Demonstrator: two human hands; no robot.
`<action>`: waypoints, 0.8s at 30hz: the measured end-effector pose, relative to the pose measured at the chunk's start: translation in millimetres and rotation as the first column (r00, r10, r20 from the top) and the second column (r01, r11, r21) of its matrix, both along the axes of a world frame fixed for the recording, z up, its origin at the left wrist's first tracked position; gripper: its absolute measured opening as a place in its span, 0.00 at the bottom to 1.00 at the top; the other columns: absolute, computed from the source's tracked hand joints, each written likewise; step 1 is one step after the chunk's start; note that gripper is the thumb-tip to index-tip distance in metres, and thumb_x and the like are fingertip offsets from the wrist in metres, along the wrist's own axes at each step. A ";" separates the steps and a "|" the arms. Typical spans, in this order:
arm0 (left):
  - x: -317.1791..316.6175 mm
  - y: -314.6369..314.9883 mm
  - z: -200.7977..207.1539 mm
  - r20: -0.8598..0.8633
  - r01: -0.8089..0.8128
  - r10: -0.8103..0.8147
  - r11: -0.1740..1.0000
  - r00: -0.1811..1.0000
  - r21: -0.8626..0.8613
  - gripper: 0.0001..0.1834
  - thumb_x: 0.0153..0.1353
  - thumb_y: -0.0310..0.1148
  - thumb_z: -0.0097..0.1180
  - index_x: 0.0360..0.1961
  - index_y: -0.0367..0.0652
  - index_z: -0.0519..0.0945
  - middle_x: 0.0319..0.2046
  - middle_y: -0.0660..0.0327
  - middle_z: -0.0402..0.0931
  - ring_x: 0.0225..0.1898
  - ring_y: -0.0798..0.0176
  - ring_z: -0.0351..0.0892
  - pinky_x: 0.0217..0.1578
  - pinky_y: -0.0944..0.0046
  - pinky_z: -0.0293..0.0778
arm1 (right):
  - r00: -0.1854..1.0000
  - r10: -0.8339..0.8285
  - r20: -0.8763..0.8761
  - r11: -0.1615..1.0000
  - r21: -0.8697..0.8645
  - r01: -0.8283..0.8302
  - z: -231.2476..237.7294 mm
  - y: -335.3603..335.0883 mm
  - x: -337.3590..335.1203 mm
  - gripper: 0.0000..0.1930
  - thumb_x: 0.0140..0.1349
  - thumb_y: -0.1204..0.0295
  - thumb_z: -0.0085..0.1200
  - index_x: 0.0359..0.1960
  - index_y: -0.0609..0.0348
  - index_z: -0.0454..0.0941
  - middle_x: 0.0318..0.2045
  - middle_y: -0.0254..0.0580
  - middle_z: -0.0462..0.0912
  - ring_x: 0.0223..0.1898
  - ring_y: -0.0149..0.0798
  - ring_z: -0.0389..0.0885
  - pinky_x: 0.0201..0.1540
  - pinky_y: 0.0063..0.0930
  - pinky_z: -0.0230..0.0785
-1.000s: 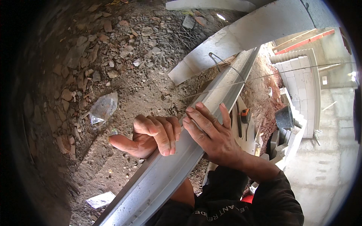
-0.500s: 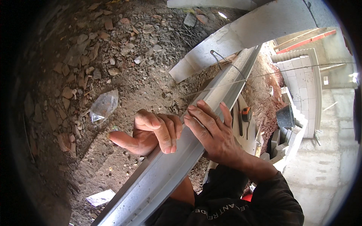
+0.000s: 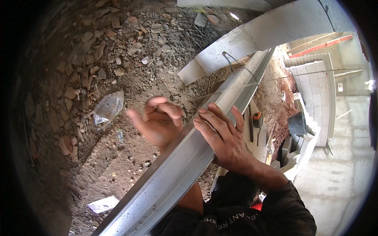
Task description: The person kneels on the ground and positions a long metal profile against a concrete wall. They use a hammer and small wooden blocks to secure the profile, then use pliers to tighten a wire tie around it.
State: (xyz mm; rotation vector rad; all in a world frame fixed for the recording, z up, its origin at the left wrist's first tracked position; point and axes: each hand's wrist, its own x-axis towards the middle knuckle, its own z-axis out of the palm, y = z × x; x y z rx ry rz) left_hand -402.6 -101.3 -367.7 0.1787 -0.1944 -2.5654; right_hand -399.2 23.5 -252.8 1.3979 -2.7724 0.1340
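Channel of grey metal (image 3: 165, 177) under one hand, the other empty

The channel slants from the lower edge up to a pale slab (image 3: 252, 37). On it rests the right hand (image 3: 224, 137), fingers laid over the top, slightly spread, one well apart from the others; whether the thumb clamps underneath cannot be told. The left hand (image 3: 157, 118), blurred, is beside the far edge, its fingers loosely curled and pinching nothing that shows.

Cuts look the likeliest trouble: the long rims seem thin, and bare skin sliding along one could be sliced. If the right hand alone steadies the piece, uneven weight might roll or tip it. The bent wire (image 3: 249, 72) over the far part could snag, as could the thin line (image 3: 307, 73) crossing there.

As for writing, pale lettering runs across the dark shirt (image 3: 236, 226), curved by the lens. No print can be made out on the orange-and-black tape measure (image 3: 258, 119) or the white slip (image 3: 103, 204).
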 end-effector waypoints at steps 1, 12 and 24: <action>-0.6 5.2 -2.2 0.250 0.140 -0.133 0.990 0.959 -0.012 0.42 0.63 0.69 0.25 0.34 0.39 0.77 0.14 0.59 0.72 0.14 0.66 0.69 0.19 0.65 0.64 | 1.000 0.005 -0.006 1.000 0.002 -0.005 -0.7 1.0 0.0 0.20 0.59 0.74 0.47 0.54 0.52 0.73 0.56 0.41 0.73 0.63 0.40 0.67 0.68 0.47 0.32; -9.1 30.1 22.8 0.521 0.401 -0.356 0.916 0.776 0.028 0.35 0.65 0.62 0.39 0.25 0.36 0.74 0.19 0.58 0.76 0.21 0.67 0.74 0.26 0.67 0.70 | 1.000 0.018 0.018 1.000 -0.006 -0.018 -4.4 5.9 -0.8 0.22 0.57 0.73 0.50 0.57 0.52 0.72 0.58 0.42 0.70 0.64 0.42 0.64 0.67 0.49 0.33; -8.9 28.8 20.4 0.538 0.423 -0.328 0.904 0.776 -0.059 0.34 0.66 0.60 0.40 0.23 0.36 0.74 0.17 0.59 0.75 0.20 0.69 0.72 0.24 0.67 0.69 | 1.000 0.027 -0.002 1.000 0.015 -0.027 -5.1 6.3 -1.2 0.23 0.56 0.73 0.51 0.57 0.52 0.71 0.58 0.41 0.70 0.64 0.40 0.64 0.67 0.49 0.34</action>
